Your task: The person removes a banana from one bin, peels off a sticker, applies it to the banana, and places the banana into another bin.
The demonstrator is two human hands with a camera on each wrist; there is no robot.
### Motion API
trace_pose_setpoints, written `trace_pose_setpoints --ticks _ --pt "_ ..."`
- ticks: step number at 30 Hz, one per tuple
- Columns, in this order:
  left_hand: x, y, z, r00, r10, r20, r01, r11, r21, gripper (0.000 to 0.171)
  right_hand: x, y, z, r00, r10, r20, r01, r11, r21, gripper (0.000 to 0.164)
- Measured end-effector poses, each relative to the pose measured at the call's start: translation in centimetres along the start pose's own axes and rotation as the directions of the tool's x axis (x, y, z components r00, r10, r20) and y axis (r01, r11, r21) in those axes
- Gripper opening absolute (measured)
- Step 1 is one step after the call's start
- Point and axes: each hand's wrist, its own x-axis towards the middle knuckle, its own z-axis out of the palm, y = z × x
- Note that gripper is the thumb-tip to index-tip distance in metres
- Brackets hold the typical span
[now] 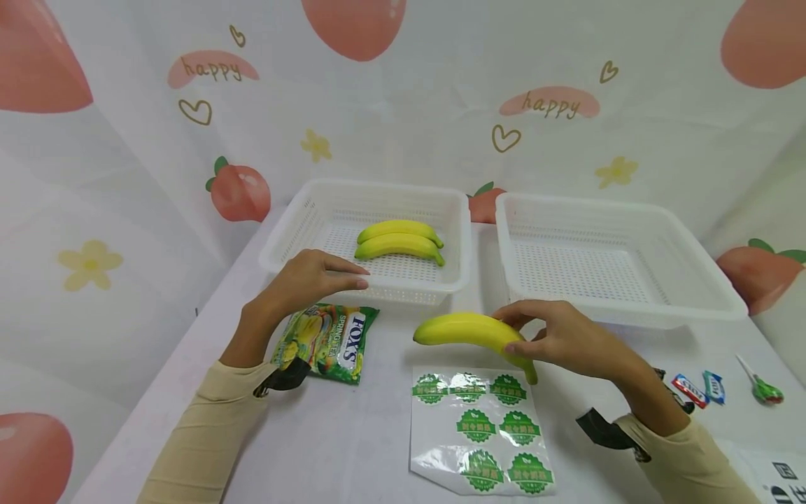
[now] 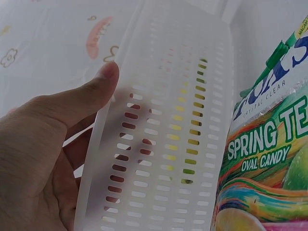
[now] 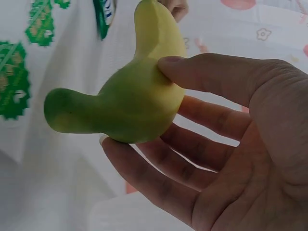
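Observation:
My right hand [image 1: 569,339] holds a yellow banana [image 1: 469,329] with a greenish end above the table. In the right wrist view, the thumb [image 3: 216,77] lies on one side of the banana [image 3: 139,101] and the fingers are on the other. My left hand [image 1: 308,283] is at the front rim of the left white basket [image 1: 456,269]. Its thumb [image 2: 91,101] is by the rim, while the other fingers extend behind the slotted wall, partly hidden. Two bananas [image 1: 399,245] lie side by side in that basket.
Beside the left forearm lies a green candy bag [image 1: 327,343]. A sheet of green round stickers [image 1: 478,434] lies in the middle front. The right white basket [image 1: 676,311] stands at the back right. Small wrapped candies [image 1: 689,390] and a lollipop [image 1: 766,388] are at far right.

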Motion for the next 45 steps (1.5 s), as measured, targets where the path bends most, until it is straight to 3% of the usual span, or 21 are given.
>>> trace_pose_setpoints --ticks 19,37,40,42,45 --pt "-0.1 0.1 0.1 1.000 0.013 -0.003 -0.013 1.000 -0.007 0.039 0.4 3.8 2.0 0.998 0.039 -0.041 -0.043 0.995 -0.095 0.040" --pt "-0.3 0.4 -0.1 1.000 0.021 0.017 -0.021 1.000 0.004 0.040 1.1 4.7 3.1 0.998 0.017 -0.057 -0.017 1.000 0.009 0.043" --pt "-0.3 0.5 0.1 0.998 0.057 0.010 -0.057 0.998 0.015 0.039 1.1 4.9 3.1 0.998 0.014 -0.053 -0.013 1.000 0.006 0.044" --pt "-0.3 0.6 0.3 0.993 0.121 -0.002 -0.121 0.992 0.023 0.038 1.2 4.9 3.1 0.998 0.015 -0.056 -0.015 1.000 -0.003 0.044" --pt "-0.3 1.4 0.7 0.963 0.266 -0.037 -0.264 0.964 0.041 0.032 1.1 5.0 3.2 0.998 0.024 -0.064 -0.025 1.000 -0.013 0.043"
